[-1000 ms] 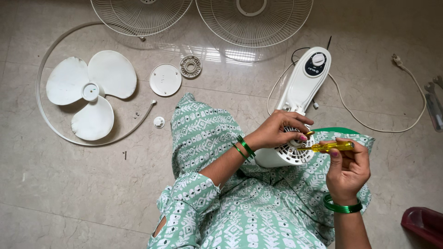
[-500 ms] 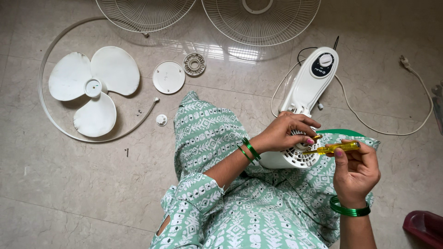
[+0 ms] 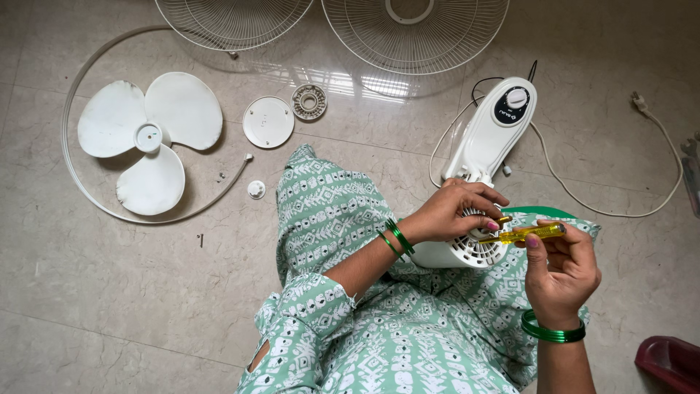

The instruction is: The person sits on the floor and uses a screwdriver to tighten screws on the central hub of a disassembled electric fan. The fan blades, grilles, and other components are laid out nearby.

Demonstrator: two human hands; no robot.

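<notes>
White plastic fan body (image 3: 487, 146) held by closed left hand (image 3: 453, 211), thin yellow see-through screwdriver (image 3: 526, 233) gripped by right hand (image 3: 563, 273), white three-blade fan piece (image 3: 149, 138) laid well apart on floor

The 2 wire fan guards (image 3: 412, 29) are cut off by the top edge. The left hand (image 3: 456, 211) covers part of the motor housing (image 3: 467, 252) and hides the screwdriver (image 3: 529, 233) tip. A dark red object (image 3: 671, 361) is clipped at the bottom right corner; its kind is unclear.
</notes>
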